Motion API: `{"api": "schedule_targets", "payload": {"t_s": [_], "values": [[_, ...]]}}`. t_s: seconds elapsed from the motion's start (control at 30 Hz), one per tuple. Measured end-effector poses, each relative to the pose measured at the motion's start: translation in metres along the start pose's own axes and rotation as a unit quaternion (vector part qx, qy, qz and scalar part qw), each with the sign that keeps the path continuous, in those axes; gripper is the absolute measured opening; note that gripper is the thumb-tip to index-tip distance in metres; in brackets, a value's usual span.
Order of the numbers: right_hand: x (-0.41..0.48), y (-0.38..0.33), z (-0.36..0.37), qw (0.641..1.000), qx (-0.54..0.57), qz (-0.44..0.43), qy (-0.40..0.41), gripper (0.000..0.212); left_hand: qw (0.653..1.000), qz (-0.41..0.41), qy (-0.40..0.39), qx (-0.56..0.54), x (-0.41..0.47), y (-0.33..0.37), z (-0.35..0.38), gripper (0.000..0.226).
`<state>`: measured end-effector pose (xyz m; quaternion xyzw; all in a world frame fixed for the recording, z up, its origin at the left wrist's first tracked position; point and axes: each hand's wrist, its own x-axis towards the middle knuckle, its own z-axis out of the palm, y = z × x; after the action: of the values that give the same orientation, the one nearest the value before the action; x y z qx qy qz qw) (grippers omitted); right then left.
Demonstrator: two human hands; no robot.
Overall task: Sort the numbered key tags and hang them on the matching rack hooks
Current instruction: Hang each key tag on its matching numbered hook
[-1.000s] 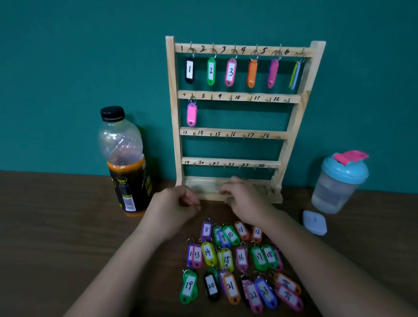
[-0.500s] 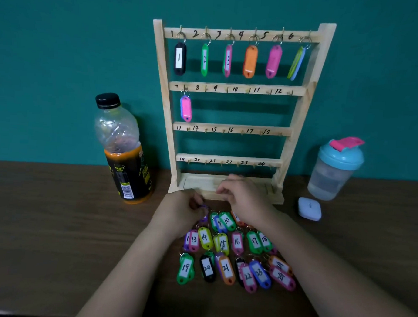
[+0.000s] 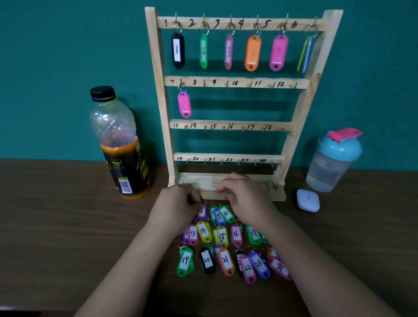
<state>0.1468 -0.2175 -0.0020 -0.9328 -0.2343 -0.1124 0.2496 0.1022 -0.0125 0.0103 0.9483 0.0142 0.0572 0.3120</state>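
A wooden rack [image 3: 156, 83] stands at the back of the table with four numbered rails. Tags hang on hooks 1 to 6 of the top rail, among them a black tag 1 [image 3: 177, 50], and a pink tag [image 3: 184, 105] hangs on hook 7. Several numbered tags lie in rows on the table in front of the rack, such as tag 14 [image 3: 203, 230] and tag 21 [image 3: 225, 260]. My left hand [image 3: 176, 206] pinches the ring of the purple tag 8 [image 3: 202, 212], which still lies on the table. My right hand [image 3: 245, 199] hovers loosely curled over the right end of the first row and hides the tags there.
A half-full bottle [image 3: 121, 149] with a black cap stands left of the rack. Right of the rack are a shaker cup [image 3: 331, 162] with a blue lid and a small white case [image 3: 307, 200]. The brown table [image 3: 54, 223] meets a teal wall behind.
My left hand has moved right and down onto the ring of tag 8. My right hand has stayed near the rack base. The view has drawn nearer to the rack.
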Motion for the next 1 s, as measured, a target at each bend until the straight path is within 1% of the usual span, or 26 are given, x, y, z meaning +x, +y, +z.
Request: {"api": "schedule_targets", "payload": {"t_s": [0.13,0.23,0.33,0.47,0.53,0.6,0.67,0.77,0.83,0.93,1.0], "values": [[-0.002,-0.008,-0.009,0.999,0.010,0.033,-0.012,0.026,1.000,-0.001,-0.014,-0.018,-0.001,0.001,0.001,0.019],[-0.007,-0.017,-0.014,0.998,0.043,0.048,0.007,0.023,0.999,0.015,-0.005,-0.038,-0.001,0.005,-0.003,0.024],[-0.014,-0.031,-0.016,0.991,0.117,0.063,0.007,0.022,0.996,0.050,0.007,-0.073,0.000,0.010,-0.013,0.023],[-0.019,-0.041,-0.016,0.979,0.185,0.083,0.004,0.029,0.983,0.074,0.026,-0.166,-0.001,0.020,-0.024,0.018],[-0.019,-0.043,-0.016,0.974,0.210,0.083,0.026,0.018,0.974,0.081,0.028,-0.210,-0.003,0.023,-0.026,0.015],[-0.021,-0.044,-0.018,0.969,0.228,0.077,0.045,0.008,0.965,0.090,0.027,-0.246,-0.005,0.027,-0.028,0.017],[-0.023,-0.044,-0.019,0.964,0.249,0.071,0.053,0.006,0.957,0.104,0.026,-0.271,-0.006,0.030,-0.031,0.019],[-0.026,-0.043,-0.022,0.961,0.261,0.064,0.072,0.011,0.945,0.111,0.024,-0.305,-0.009,0.035,-0.033,0.017],[-0.028,-0.039,-0.026,0.959,0.262,0.075,0.083,0.013,0.950,0.111,0.023,-0.291,-0.008,0.034,-0.031,0.014],[-0.032,-0.034,-0.032,0.951,0.276,0.098,0.098,0.013,0.979,0.112,-0.003,-0.172,-0.005,0.024,-0.023,0.011],[-0.034,-0.033,-0.034,0.944,0.297,0.101,0.102,0.012,0.989,0.110,-0.036,-0.095,-0.004,0.017,-0.019,0.011]]}}
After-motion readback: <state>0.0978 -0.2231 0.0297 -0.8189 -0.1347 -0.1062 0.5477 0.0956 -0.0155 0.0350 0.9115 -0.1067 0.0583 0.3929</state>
